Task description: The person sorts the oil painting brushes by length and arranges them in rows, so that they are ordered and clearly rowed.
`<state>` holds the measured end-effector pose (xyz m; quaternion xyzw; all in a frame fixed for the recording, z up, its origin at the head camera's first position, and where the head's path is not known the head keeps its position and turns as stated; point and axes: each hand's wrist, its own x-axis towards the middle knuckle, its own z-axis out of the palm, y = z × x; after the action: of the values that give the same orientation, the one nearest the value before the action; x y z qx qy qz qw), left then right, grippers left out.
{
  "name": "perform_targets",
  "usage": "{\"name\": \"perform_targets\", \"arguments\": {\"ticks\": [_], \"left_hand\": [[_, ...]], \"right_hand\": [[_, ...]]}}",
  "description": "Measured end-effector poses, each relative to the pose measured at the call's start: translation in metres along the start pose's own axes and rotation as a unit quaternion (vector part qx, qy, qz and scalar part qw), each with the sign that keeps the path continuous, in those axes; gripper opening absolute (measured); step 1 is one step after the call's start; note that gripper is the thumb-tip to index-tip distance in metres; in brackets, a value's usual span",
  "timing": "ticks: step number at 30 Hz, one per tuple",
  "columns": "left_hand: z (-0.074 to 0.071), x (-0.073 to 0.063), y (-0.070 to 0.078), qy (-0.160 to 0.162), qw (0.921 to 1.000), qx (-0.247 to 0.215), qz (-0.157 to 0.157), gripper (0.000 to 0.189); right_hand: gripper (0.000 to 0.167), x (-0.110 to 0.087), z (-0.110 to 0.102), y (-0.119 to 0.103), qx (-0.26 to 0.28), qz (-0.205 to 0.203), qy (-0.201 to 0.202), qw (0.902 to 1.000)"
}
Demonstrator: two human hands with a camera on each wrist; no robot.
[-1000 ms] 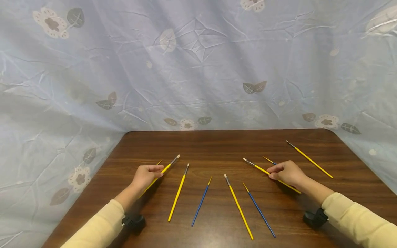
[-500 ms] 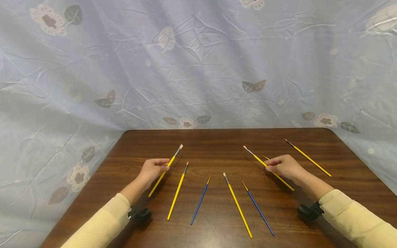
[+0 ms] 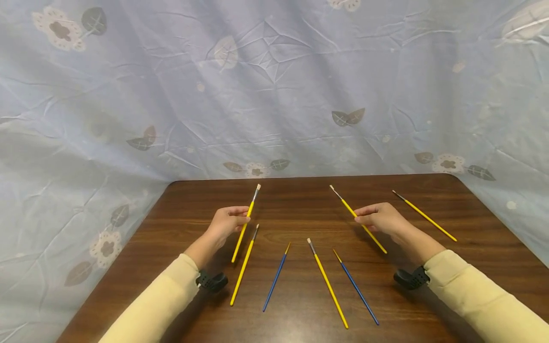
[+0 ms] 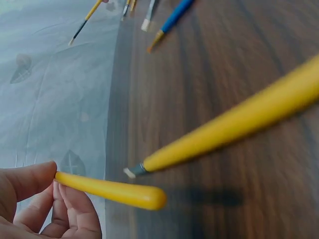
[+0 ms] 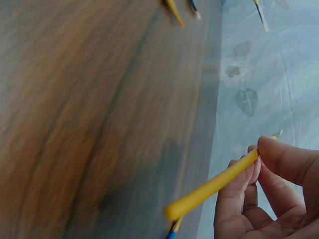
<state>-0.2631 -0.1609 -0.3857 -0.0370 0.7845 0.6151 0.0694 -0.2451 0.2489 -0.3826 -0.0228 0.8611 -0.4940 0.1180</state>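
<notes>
My left hand [image 3: 229,223] pinches a yellow-handled paintbrush [image 3: 241,238] between thumb and fingers, bristles pointing up and away from me. In the left wrist view the rounded end of that handle [image 4: 112,191] faces the camera. My right hand [image 3: 379,219] likewise pinches a second yellow paintbrush [image 3: 375,241], its pale bristles slanting toward the far left. Both held brushes are tilted above the table. Beneath the right one, a bit of a blue paintbrush [image 5: 172,233] shows in the right wrist view; the hand hides it in the head view.
On the brown wooden table [image 3: 296,200] lie a yellow paintbrush [image 3: 245,271] beside the left hand, a blue one [image 3: 276,277], another yellow [image 3: 331,290] and another blue [image 3: 355,287]. One more yellow paintbrush [image 3: 430,219] lies far right. A patterned curtain [image 3: 274,114] hangs behind.
Both hands have lifted their yellow paintbrushes and carried them inward and farther away; the left brush now stands steeper. The paintbrushes lying on the table have stayed in place.
</notes>
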Motion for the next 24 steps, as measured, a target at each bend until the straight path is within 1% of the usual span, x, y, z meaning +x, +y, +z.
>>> {"name": "perform_targets", "arguments": {"ticks": [4,9,12,18,24], "left_hand": [[0.009,0.007,0.004,-0.008,0.9995,-0.028,-0.010,0.034],[0.019,0.016,0.008,-0.025,0.9985,-0.047,-0.013,0.036],[0.027,0.023,0.008,-0.028,0.9982,-0.052,-0.012,0.036],[0.043,0.035,0.012,-0.022,0.9981,-0.056,-0.014,0.033],[0.057,0.045,0.015,-0.003,0.9979,-0.062,-0.019,0.029]], "right_hand": [[0.046,0.006,0.004,-0.007,0.014,0.004,0.002,0.9999],[0.049,0.015,0.008,-0.015,0.041,0.009,-0.005,0.9991],[0.049,0.021,0.011,-0.020,0.063,0.012,-0.008,0.9979],[0.049,0.031,0.018,-0.029,0.097,0.022,-0.008,0.9950],[0.048,0.043,0.025,-0.034,0.121,0.029,0.003,0.9923]]}}
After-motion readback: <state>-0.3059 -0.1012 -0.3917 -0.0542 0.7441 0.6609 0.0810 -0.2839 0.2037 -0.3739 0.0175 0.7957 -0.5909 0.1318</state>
